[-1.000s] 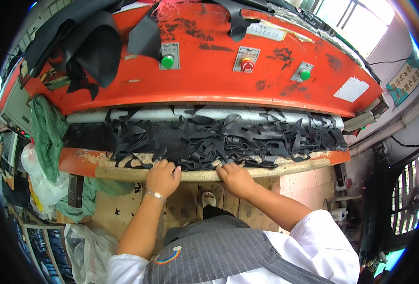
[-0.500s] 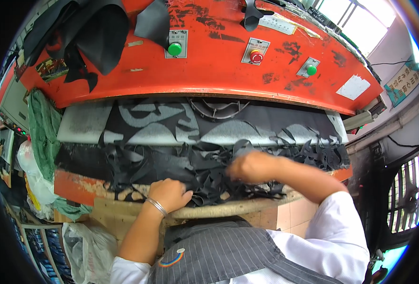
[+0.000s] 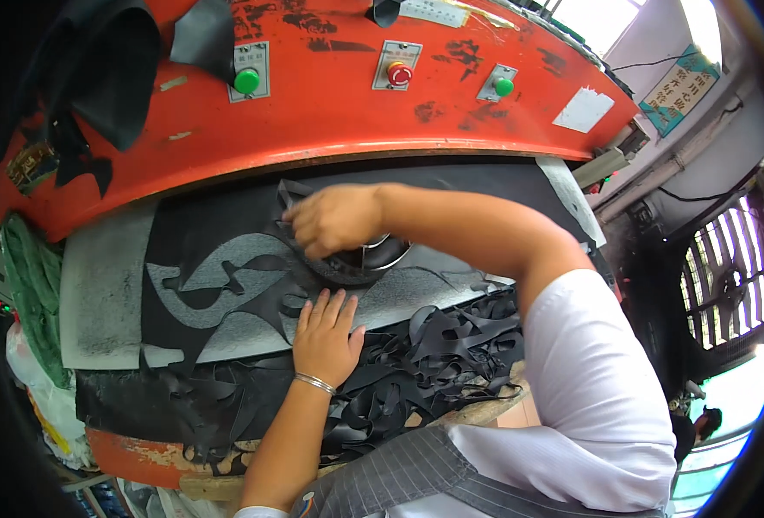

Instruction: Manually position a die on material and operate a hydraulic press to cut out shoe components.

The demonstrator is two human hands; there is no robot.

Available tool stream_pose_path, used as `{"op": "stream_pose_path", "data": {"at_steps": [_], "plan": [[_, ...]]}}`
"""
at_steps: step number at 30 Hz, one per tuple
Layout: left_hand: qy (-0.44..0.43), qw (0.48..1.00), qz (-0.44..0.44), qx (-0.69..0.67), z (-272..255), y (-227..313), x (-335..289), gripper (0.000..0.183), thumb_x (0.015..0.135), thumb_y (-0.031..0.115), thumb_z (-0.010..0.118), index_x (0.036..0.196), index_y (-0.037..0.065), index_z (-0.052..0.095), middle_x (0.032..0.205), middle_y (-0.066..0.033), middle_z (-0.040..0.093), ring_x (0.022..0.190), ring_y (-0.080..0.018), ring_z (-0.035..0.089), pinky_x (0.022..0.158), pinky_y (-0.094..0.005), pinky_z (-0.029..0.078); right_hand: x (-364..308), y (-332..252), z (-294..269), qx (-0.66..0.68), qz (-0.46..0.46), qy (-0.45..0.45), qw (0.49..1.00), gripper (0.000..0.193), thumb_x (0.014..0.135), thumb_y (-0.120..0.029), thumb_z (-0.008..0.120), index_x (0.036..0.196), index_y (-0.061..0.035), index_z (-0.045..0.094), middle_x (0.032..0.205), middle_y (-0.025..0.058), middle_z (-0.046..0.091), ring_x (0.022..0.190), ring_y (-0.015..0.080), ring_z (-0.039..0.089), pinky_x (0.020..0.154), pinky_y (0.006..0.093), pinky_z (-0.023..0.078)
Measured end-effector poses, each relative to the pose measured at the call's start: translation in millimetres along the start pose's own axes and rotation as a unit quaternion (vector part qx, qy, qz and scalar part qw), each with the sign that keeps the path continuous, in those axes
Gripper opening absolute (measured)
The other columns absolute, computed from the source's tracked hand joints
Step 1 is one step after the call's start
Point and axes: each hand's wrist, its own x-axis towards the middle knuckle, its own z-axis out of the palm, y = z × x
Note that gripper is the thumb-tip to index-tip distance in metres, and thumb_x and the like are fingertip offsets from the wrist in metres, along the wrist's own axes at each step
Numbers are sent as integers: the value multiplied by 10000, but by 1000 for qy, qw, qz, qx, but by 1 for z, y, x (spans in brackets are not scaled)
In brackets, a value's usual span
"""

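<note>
A curved metal cutting die (image 3: pixel 380 257) with crossbars rests on a black leather sheet (image 3: pixel 205 203), partly covered by my right hand (image 3: pixel 339 220). The fingers of that hand are curled over the die's left part, slightly smeared; their tips are partly hidden. My left hand (image 3: pixel 326 337) lies flat with fingers spread at the near edge of the sheet, just in front of the die. Curved gaps in the leather left of the die show the pale cutting board (image 3: pixel 106 293) beneath. Tangled black leather scraps (image 3: pixel 425 363) lie in front of the board.
A red press beam (image 3: pixel 330 112) spans the far side, carrying a red button (image 3: pixel 399 74) and two green buttons. Leather pieces (image 3: pixel 114 78) hang over its left end. Green cloth (image 3: pixel 32 298) is bunched at the left. A barred fan (image 3: pixel 731 276) stands at the right.
My right hand has moved from the scraps up and left to the die. My left hand has gone forward from the front edge onto the leather. The view has shifted toward the board.
</note>
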Motion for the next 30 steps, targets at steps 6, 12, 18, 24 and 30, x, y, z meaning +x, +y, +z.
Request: {"op": "stream_pose_path", "data": {"at_steps": [6, 12, 18, 24, 30], "plan": [[16, 991, -40, -127, -15, -8, 17, 372, 786, 235, 682, 1100, 40, 642, 1136, -120, 626, 1078, -321, 559, 960, -442, 398, -110, -30, -112, -178, 459, -38, 869, 133, 821, -214, 600, 875, -105, 653, 866, 75, 596, 906, 262, 608, 775, 420, 491], [81, 989, -94, -81, -10, -18, 64, 440, 741, 305, 750, 1078, 35, 668, 934, -81, 621, 904, -276, 554, 839, -400, 422, -187, -101, 1, 72, 713, 151, 681, 202, 834, -243, 645, 920, -68, 698, 946, 147, 663, 916, 361, 619, 791, 433, 497], [68, 984, -155, -47, 14, -23, 96, 409, 721, 243, 762, 1062, 29, 692, 879, -79, 620, 884, -270, 564, 813, -383, 443, -199, -101, 42, 149, 740, 184, 629, 229, 825, -231, 655, 934, -34, 699, 957, 178, 664, 926, 366, 621, 817, 433, 490], [108, 973, -206, 4, 34, -14, 108, 268, 722, 200, 758, 924, 26, 729, 826, -94, 628, 834, -277, 575, 775, -375, 455, -221, -104, 47, 245, 718, 260, 597, 371, 829, -301, 670, 1102, -49, 665, 1062, 180, 655, 1025, 362, 602, 883, 424, 472], [129, 971, -200, 27, 36, -6, 109, 193, 739, 182, 749, 858, 32, 730, 802, -89, 628, 822, -273, 580, 752, -373, 455, -278, -155, 46, 275, 598, 192, 728, 967, 721, -512, 748, 1433, -5, 335, 1421, 185, 444, 1340, 334, 383, 1136, 444, 207]]}}
